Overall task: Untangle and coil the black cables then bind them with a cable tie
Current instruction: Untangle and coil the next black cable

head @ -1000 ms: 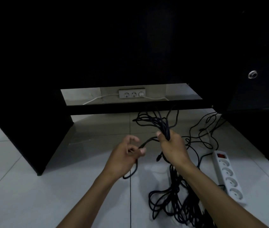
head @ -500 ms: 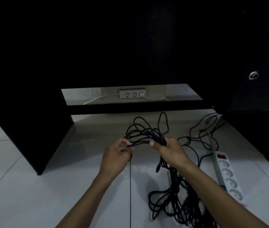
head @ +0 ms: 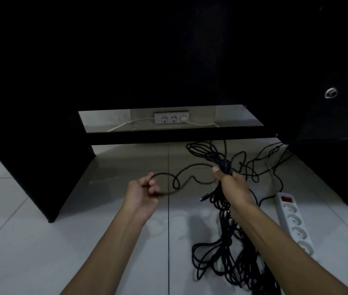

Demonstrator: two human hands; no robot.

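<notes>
My right hand [head: 230, 184] grips a thick bundle of black cables [head: 222, 165] held above the floor; loops stick up past the fist and a long tangle [head: 228, 258] hangs down onto the tiles. From that bundle a single black strand [head: 181, 179] runs left in a wavy line with one small loop. My left hand [head: 143, 192] holds the end of this strand, fingers curled round it, about two hand-widths left of the bundle. A plug end [head: 205, 198] dangles just below my right fist. No cable tie is in view.
A white power strip [head: 292, 220] with a red switch lies on the white tiled floor at the right, thin black wires [head: 264, 160] trailing behind it. A black desk [head: 41, 156] stands ahead, with a wall socket [head: 171, 118] behind its crossbar.
My left hand has pulled one strand out of the bundle and moved left and down, away from my right hand. The right hand still grips the bundle, shifted slightly right.
</notes>
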